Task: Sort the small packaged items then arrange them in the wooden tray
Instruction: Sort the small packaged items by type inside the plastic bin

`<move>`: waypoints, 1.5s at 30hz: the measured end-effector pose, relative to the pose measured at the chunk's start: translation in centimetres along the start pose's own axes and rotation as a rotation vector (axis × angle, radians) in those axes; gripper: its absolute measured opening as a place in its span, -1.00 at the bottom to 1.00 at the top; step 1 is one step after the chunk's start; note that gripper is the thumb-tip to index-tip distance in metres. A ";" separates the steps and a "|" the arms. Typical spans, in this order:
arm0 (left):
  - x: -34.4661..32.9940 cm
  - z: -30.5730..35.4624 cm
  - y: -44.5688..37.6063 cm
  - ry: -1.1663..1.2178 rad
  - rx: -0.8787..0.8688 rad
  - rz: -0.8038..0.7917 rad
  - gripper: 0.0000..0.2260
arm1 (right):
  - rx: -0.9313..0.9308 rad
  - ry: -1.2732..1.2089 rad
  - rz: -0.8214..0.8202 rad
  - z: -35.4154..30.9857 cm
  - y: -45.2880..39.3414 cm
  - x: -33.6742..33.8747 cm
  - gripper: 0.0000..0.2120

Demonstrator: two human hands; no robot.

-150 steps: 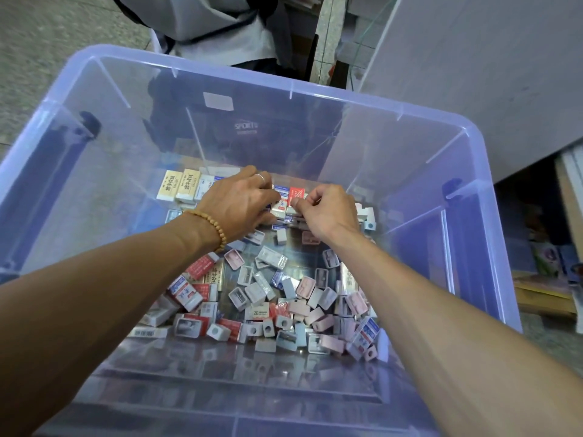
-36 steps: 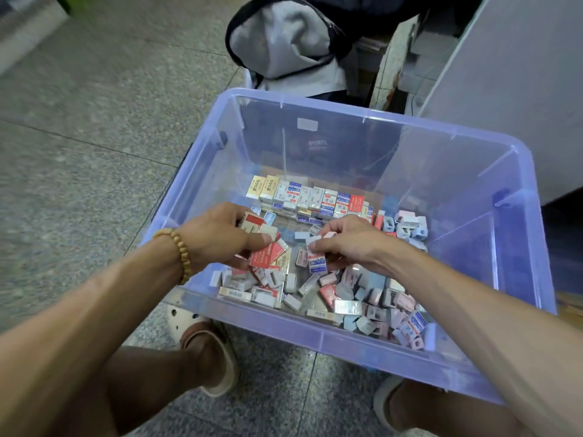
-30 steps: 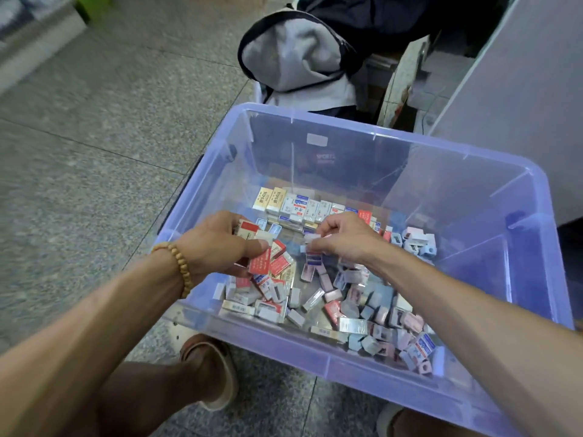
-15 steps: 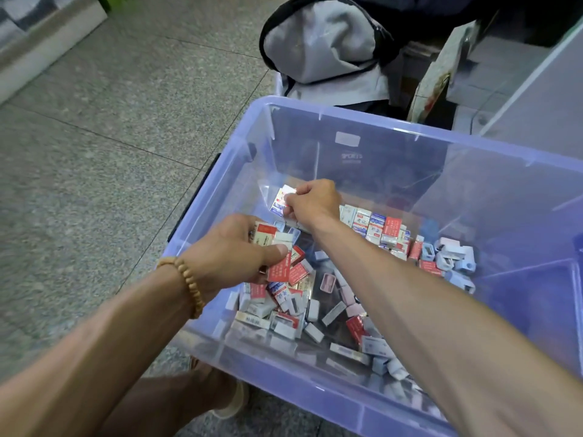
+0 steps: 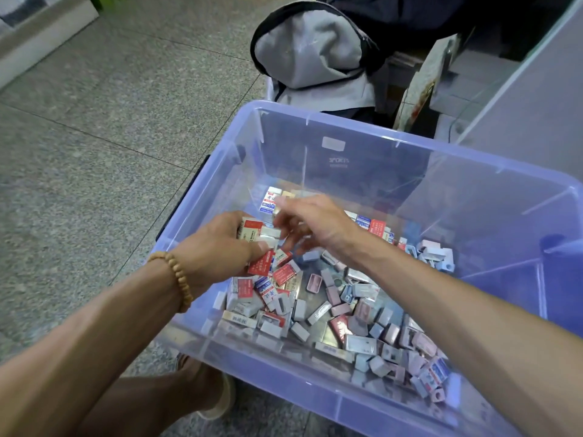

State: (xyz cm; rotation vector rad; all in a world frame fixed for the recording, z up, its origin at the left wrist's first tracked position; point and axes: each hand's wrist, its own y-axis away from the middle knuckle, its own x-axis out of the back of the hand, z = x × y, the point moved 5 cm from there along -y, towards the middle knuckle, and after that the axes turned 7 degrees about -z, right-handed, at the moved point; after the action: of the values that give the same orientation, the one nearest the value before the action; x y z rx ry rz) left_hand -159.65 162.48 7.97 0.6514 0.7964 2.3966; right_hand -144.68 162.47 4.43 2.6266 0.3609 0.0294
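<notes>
Both your hands are inside the clear plastic bin (image 5: 347, 127), over the loose small packets (image 5: 347, 310).

Your left hand (image 5: 220, 250) clutches several packets at centre frame; your right hand (image 5: 315, 225), blurred, hovers just beside it with fingers spread, holding nothing.

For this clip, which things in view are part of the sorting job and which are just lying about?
Part of the job:
- loose small packets in the clear bin
- row of packets along the far wall
- handful of packets gripped by the left hand
- right hand, blurred, fingers spread

Lying about:
- grey backpack
- white board
- sandal

No wooden tray is visible.
</notes>
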 end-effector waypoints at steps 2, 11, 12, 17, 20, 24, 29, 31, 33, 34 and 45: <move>-0.1 0.2 0.0 -0.030 -0.007 -0.011 -0.88 | -0.009 -0.028 -0.144 0.4 1.4 -0.8 -0.86; -0.2 0.0 0.1 -0.086 -0.001 -0.019 -0.91 | -0.076 -0.259 0.211 3.2 0.4 2.0 -0.89; -0.2 -0.1 0.1 -0.089 0.001 -0.028 -0.89 | -0.077 -0.205 0.313 3.3 -0.3 2.8 -0.87; -0.4 0.0 0.1 0.034 0.005 -0.067 -0.92 | -0.094 0.062 0.464 3.1 -4.4 3.2 -0.72; -0.4 0.0 0.1 0.095 0.000 -0.054 -0.90 | -0.100 0.172 0.523 3.4 -5.6 2.6 -0.69; -0.3 0.1 0.0 0.156 -0.020 -0.048 -0.95 | -0.142 0.239 0.562 3.2 -5.7 2.6 -0.70; -0.4 0.0 -0.2 0.169 -0.014 -0.043 -0.86 | -0.136 0.024 0.551 3.3 -5.0 2.7 -0.75; -0.3 0.0 -0.3 0.162 -0.015 -0.039 -0.86 | -0.104 -0.003 0.510 2.8 -4.0 2.7 -0.76; -0.4 0.1 -0.2 0.157 -0.016 -0.035 -0.86 | -0.071 -0.014 0.417 2.0 -2.8 2.5 -0.82; -0.4 0.2 -0.2 0.155 -0.021 -0.032 -0.87 | -0.059 -0.031 0.331 1.6 -2.0 2.0 -0.82; -1.0 1.0 -0.2 0.217 0.002 -0.034 -0.88 | -0.069 -0.189 0.116 2.2 2.2 1.7 -0.87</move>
State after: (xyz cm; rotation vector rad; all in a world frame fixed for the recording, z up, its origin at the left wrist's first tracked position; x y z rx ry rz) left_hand -158.23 162.44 8.27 0.3790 0.8906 2.4634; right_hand -142.30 160.03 3.42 2.5529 0.1400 -0.1647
